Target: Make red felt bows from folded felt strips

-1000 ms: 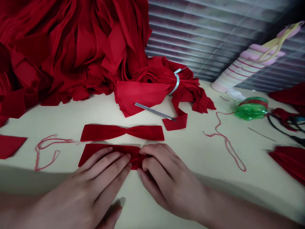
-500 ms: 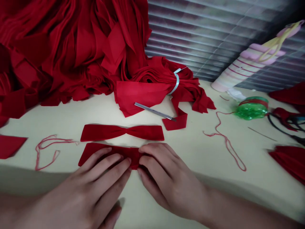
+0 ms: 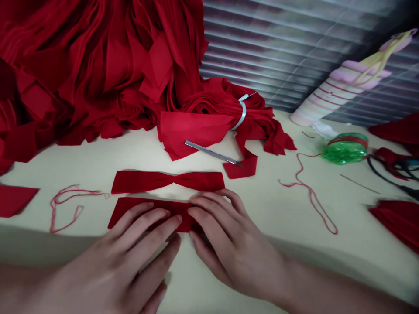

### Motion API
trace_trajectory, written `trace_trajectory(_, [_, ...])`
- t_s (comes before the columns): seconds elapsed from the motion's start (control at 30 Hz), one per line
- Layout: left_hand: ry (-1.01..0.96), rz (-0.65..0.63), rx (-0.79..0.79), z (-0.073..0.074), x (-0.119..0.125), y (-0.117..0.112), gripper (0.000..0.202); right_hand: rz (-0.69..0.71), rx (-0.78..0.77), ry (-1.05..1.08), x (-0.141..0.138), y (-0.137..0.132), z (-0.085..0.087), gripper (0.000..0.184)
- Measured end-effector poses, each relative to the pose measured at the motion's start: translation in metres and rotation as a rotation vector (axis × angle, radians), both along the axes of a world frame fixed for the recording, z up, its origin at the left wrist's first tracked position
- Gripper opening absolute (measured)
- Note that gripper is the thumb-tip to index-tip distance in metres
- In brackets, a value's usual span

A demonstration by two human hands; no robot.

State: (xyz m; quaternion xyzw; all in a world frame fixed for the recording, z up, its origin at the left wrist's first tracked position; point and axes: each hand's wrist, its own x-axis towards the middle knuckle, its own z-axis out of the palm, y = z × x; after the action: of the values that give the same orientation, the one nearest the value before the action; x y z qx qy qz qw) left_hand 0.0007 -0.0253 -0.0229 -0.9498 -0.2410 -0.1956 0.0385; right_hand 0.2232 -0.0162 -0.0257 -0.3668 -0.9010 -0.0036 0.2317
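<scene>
As hands point(image 3: 232, 248) press red fabric point(image 3: 140, 209), a bow point(image 3: 166, 181) lies beyond.

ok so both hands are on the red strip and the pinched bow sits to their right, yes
No: the pinched red bow lies beyond the hands, not to their right, as the head view shows. The left hand and right hand do rest on the red strip.
</scene>
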Motion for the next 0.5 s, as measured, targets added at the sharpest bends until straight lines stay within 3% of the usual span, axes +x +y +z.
trace_trajectory(0.5, [0.025, 0.005, -0.033, -0.0014, -0.0003, -0.0003, 0.036, 0.003, -0.012, 0.006, -0.0008, 0.0004, 0.0014, 0.018])
